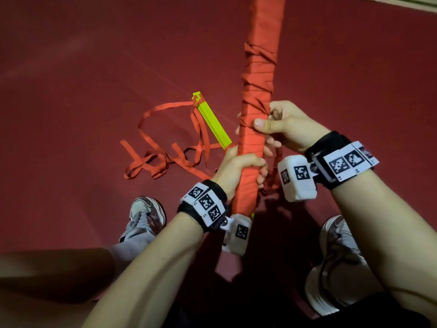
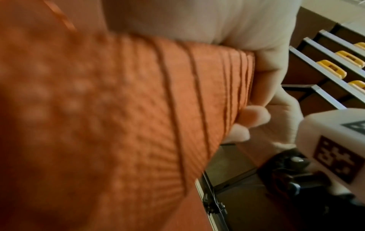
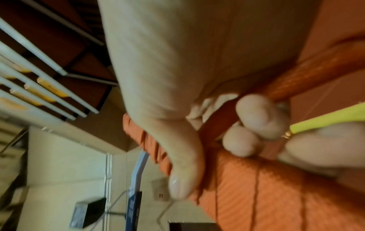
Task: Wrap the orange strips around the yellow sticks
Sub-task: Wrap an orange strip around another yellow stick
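A long stick wrapped in orange strip (image 1: 256, 95) stands upright before me; a bit of yellow shows at its lower end (image 1: 252, 215). My left hand (image 1: 246, 166) grips the wrapped lower part, its fingers (image 2: 254, 115) curled round the wrapping (image 2: 138, 109). Just above it, my right hand (image 1: 264, 125) lays its thumb (image 3: 183, 171) across the wrap. Its fingers (image 3: 260, 117) curl round a twisted length of orange strip (image 3: 316, 75). A bare yellow stick (image 1: 211, 121) lies on the floor to the left, with loose orange strips (image 1: 165, 150) tied near its top and tangled beside it.
The floor (image 1: 82, 79) is dark red. My two shoes (image 1: 146, 216) (image 1: 338, 256) stand either side of the wrapped stick's foot. The left wrist view shows stepped rows with yellow seats (image 2: 331, 68) in the distance.
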